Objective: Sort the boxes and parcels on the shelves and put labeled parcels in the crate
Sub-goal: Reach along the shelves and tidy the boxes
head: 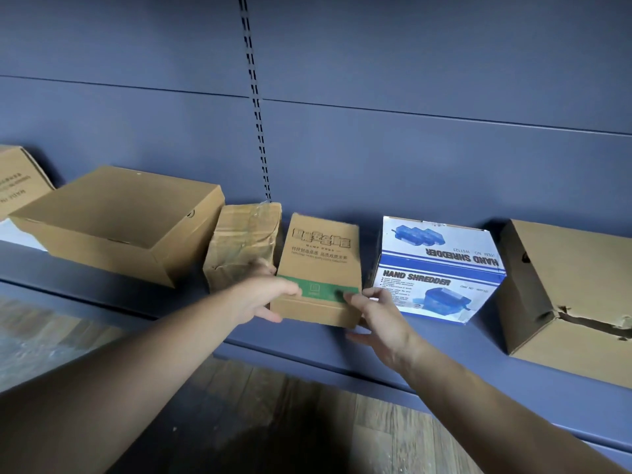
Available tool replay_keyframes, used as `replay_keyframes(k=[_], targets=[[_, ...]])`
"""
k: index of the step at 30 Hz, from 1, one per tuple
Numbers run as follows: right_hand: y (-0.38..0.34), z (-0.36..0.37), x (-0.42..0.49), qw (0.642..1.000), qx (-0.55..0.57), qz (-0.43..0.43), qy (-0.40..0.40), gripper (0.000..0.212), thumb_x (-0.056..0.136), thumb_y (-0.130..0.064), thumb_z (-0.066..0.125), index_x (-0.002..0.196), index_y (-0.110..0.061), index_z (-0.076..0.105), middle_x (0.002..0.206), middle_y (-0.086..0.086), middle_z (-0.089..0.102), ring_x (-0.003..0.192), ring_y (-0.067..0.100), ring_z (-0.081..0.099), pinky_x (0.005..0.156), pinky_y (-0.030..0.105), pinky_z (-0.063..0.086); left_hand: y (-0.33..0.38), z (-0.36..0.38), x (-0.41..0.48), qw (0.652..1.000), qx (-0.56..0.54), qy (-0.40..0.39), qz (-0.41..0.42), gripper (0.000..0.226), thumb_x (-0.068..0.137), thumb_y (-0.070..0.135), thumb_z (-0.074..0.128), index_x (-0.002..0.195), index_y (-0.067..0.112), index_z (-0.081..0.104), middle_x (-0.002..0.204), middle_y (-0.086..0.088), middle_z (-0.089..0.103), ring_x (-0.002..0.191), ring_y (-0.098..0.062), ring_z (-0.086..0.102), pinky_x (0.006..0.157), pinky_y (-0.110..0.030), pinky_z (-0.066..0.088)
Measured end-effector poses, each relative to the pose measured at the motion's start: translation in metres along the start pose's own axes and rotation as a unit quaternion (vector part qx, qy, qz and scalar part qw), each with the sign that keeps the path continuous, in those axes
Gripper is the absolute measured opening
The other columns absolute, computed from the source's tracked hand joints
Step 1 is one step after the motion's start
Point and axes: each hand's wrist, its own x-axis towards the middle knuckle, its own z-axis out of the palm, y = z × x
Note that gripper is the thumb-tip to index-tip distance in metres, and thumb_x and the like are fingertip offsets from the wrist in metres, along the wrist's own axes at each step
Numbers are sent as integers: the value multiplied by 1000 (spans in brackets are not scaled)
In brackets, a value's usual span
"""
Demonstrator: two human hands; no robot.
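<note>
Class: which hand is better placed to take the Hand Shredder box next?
Likely the right hand: it holds the green-striped box on the side nearest the Hand Shredder box; the left hand grips the far side.

Six items stand in a row on one shelf [342, 347], before the back panel [410, 159]. From left: an edge box [17, 179], a wide box [116, 220], a parcel [244, 237] just beside a middle box [319, 254], a shredder box [441, 268], then an end box [564, 292] at far right.

matt brown cardboard box [319, 268], green printed band; taped parcel [244, 242], glossy crinkled tape; glossy printed hand shredder box [441, 268]; matt painted metal shelf [444, 350]; wood-grain floor [307, 422].
</note>
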Motion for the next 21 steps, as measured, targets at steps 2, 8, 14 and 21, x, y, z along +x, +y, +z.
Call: replay_keyframes(k=[2,8,14,21], targets=[[-1,2,-4,998,67,-10,6,33,91,-14,68,97,-20,36,111,9,62,88,21,61,74,37,55,8,-7,-4,999,-34,-18,18,53,82,1,72,119,16,38,130,-5,48,119,-21,51,74,-41,60],[-17,3,-20,994,86,-51,-40,37,87,-24,73,105,-27,42,110,-1,68,86,15,59,72,32,46,23,-34,-29,994,-62,-54,71,50,84,1,72,121,15,42,124,-6,61,115,-19,60,85,-45,57],[-45,-9,-31,987,0,-122,-106,41,82,-28,77,117,-18,58,105,-4,71,83,3,65,74,27,51,54,-28,-41,984,75,44,154,71,77,13,82,131,24,38,107,12,60,102,-12,61,87,-37,54],[-71,-17,-45,978,-15,-203,-44,50,70,-38,73,107,-18,46,103,5,65,80,20,66,72,43,59,76,29,-50,939,141,163,267,65,86,33,69,142,20,38,138,-2,39,130,-18,43,103,-20,29]])
